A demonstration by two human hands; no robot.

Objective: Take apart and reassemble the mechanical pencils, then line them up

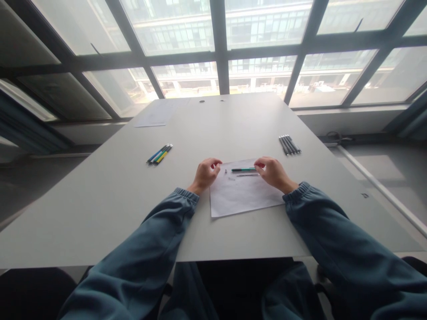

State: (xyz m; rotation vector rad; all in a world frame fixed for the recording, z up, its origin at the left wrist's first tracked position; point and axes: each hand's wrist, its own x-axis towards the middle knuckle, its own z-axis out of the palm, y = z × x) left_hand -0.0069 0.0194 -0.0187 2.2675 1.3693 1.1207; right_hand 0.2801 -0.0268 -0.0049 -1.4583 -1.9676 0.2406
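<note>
A white sheet of paper (245, 198) lies on the table between my hands. On it rest a green and black pen barrel (243, 170), a thin dark refill (247, 175), a small clear piece (231, 178) and a tiny dark part (226, 171). My right hand (271, 171) touches the right end of the green barrel with curled fingertips. At the paper's upper left edge is my left hand (205, 173), thumb and forefinger curved towards each other with a gap between them and nothing visible inside.
Several coloured pens (159, 154) lie to the left on the white table (133, 213), and several dark pens (290, 145) to the right. More paper (155, 113) is at the far left, near the windows. Two small items sit at the far edge.
</note>
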